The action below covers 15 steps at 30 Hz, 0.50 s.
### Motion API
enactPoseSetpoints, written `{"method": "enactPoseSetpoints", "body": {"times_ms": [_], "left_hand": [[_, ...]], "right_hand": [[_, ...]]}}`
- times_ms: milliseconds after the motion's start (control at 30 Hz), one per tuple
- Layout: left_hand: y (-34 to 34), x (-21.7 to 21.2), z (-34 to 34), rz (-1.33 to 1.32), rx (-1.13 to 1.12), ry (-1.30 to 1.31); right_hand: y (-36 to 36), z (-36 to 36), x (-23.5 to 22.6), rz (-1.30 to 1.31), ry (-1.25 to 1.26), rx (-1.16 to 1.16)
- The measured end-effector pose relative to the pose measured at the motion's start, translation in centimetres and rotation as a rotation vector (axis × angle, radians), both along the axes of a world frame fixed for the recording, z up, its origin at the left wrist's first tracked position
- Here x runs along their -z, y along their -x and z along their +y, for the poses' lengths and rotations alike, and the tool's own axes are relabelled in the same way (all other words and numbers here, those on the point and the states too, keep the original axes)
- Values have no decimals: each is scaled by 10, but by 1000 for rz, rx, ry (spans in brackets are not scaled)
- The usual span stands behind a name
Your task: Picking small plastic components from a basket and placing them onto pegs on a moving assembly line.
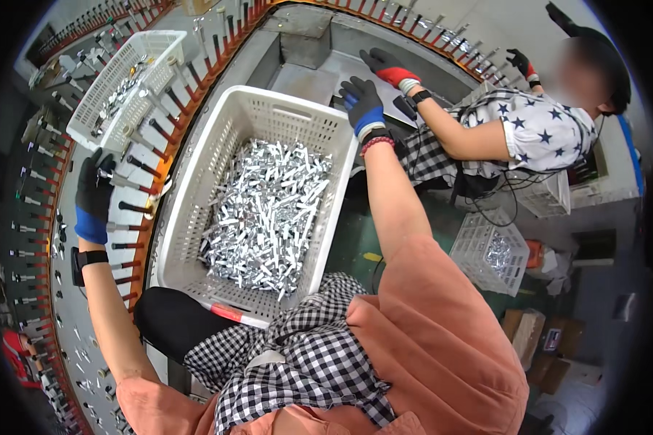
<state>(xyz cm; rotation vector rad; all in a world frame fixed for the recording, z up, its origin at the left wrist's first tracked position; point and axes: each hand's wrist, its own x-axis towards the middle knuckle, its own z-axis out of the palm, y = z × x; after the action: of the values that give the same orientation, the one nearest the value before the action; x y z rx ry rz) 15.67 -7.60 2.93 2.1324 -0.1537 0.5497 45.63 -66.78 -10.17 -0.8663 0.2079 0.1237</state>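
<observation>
The silver-tipped rod [129, 183] is lying nearly nine-to-three, at three o'clock of the nearer left hand [93, 192], whose grip I can't discern, while the right hand [363, 104] is extending unclenched.

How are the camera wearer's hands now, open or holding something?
Left hand: at a metal piece; grip cannot be told.
Right hand: open, nothing visible in it.

Parts [268, 210] in basket [261, 116] | rods [159, 130] left of basket | bin [120, 118] beyond rods | co-worker [544, 134] right of basket | crate [475, 243] on floor [352, 250]
</observation>
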Motion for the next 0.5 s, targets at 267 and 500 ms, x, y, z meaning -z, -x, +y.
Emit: {"method": "enactPoseSetpoints", "body": {"times_ms": [267,500], "left_hand": [[23,-43,-156,213,-381,101],[37,-49,-215,318,92,-105]], "right_hand": [[9,-29,-2,-26,86,24],[6,-37,-1,32,-275,73]]}}
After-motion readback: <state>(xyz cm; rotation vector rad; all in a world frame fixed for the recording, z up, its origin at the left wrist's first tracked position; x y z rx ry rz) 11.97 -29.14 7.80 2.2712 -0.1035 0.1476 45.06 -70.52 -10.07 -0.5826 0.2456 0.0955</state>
